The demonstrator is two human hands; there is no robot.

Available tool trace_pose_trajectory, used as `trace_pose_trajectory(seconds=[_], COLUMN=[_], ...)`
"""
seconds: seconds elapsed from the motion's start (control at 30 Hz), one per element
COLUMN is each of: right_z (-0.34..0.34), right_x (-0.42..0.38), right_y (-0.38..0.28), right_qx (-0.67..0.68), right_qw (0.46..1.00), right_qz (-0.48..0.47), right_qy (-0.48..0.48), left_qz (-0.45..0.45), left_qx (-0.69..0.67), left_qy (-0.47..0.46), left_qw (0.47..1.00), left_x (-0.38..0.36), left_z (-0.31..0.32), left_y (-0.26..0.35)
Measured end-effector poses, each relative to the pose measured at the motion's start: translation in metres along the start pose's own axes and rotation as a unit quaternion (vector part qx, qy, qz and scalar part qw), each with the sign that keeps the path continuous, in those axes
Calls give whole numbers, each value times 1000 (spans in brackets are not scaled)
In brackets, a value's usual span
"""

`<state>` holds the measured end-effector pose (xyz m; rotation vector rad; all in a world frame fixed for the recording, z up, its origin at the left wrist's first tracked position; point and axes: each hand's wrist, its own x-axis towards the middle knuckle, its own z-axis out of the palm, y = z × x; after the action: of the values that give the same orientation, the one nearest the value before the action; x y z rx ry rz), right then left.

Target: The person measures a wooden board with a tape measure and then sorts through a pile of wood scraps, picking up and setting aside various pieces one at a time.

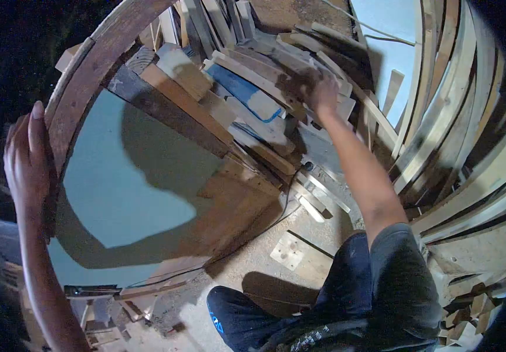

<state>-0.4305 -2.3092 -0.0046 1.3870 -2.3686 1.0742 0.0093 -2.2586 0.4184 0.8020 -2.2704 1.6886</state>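
At the far left, my left hand (29, 155) is closed around the edge of a long brown wooden board (85, 61), thumb pointing up along it. My right hand (318, 94) reaches out over a heap of wood offcuts (253, 70); its fingers are in dark shadow, and I cannot tell whether they grip a piece. Just left of it lies a blue-painted piece of wood (241, 91) among pale strips. Between my two arms is a pale blue-green panel (124, 193), crossed by shadows and bordered by brown wood.
Long wooden planks (440, 117) stand along the right side beside a white panel (393, 20). A dark cable (253, 232) runs by the blue-green panel. A short board with holes (291, 252) lies on the dusty floor (229, 270) near my knees. Small wood scraps (470, 314) pile up at lower right.
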Motion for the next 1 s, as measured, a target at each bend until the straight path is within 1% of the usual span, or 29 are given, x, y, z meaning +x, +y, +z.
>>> trace_pose_trajectory(seconds=[0.03, 0.1, 0.13, 0.17, 0.2, 0.23, 0.27, 0.3, 0.33, 0.37, 0.4, 0.47, 0.5, 0.53, 0.57, 0.63, 0.67, 0.7, 0.73, 0.77, 0.8, 0.83, 0.87, 0.9, 0.93, 0.97, 1.0], right_z=[5, 24, 39, 55, 69, 79, 87, 97, 108, 119, 122, 125, 125, 139, 150, 126, 111, 92, 78, 74, 74, 72, 68, 58, 47, 34, 18], right_x=[-12, -31, -38, -44, -49, -51, -53, -52, -48, -46, -41, -32, -28, -26, -30, -23, -16, -5, 4, 4, 1, 1, 1, -6, -19, -31, -43], right_y=[-17, -42, -54, -65, -72, -74, -74, -73, -73, -73, -77, -82, -82, -80, -75, -81, -85, -91, -94, -90, -82, -72, -57, -48, -39, -30, -20], right_qx=[3, -20, -16, -12, -10, -7, -117, -227, -224, -221, -217, -228, -243, -228, -227, -281, -282, -163, -41, -47, 95, 236, 364, 358, 408, 452, 446], right_qw=[1000, 987, 987, 979, 968, 967, 948, 914, 915, 922, 928, 922, 915, 918, 918, 902, 901, 945, 955, 955, 977, 968, 912, 915, 884, 839, 844], right_qz=[-1, -159, -159, -204, -248, -250, -292, -329, -330, -308, -286, -292, -295, -308, -310, -328, -331, -253, -166, -169, -90, -12, 50, 46, 156, 263, 261], right_qy=[1, 0, 2, -20, -41, -38, -52, -62, -59, -81, -102, -113, -127, -98, -101, -9, -9, -129, -242, -240, -167, -88, -183, -182, -168, -150, -147], left_qz=[8, 17, -8, -33, -32, -34, -35, -36, 13, 62, 61, 22, 21, 2, -18, -8, 8, 5, 32, 57, -4, -13, -45, -76, -101, -108, -123], left_qx=[8, 20, 4, -13, -9, -8, -8, -3, 36, 74, 79, 32, 34, 26, 16, 15, 12, 11, 30, 48, -7, -8, -30, -54, -62, -66, -78], left_qy=[-6, -14, -24, -34, -35, -32, -29, -28, -29, -32, -34, -37, -40, -24, -9, -18, -28, -28, -16, -3, 23, 26, 10, -8, -5, -1, -29], left_qw=[1000, 1000, 1000, 999, 999, 999, 999, 999, 999, 995, 994, 999, 998, 999, 1000, 1000, 1000, 1000, 999, 997, 1000, 1000, 998, 996, 993, 992, 989], left_x=[0, -1, -1, -1, -1, -1, -2, -2, -2, -3, -4, -4, -4, -3, -3, -1, 0, 1, 3, 5, 7, 8, 9, 9, 10, 12, 14], left_z=[1, 0, -3, -4, -3, -2, -2, -1, -1, -1, -2, -5, -6, -6, -6, -7, -8, -9, -10, -12, -13, -15, -18, -20, -23, -28, -34], left_y=[-3, -2, 1, 3, 1, 0, -2, -5, -10, -13, -13, -6, -3, 1, 4, 3, 3, 3, 4, 6, 15, 18, 19, 21, 25, 28, 30])
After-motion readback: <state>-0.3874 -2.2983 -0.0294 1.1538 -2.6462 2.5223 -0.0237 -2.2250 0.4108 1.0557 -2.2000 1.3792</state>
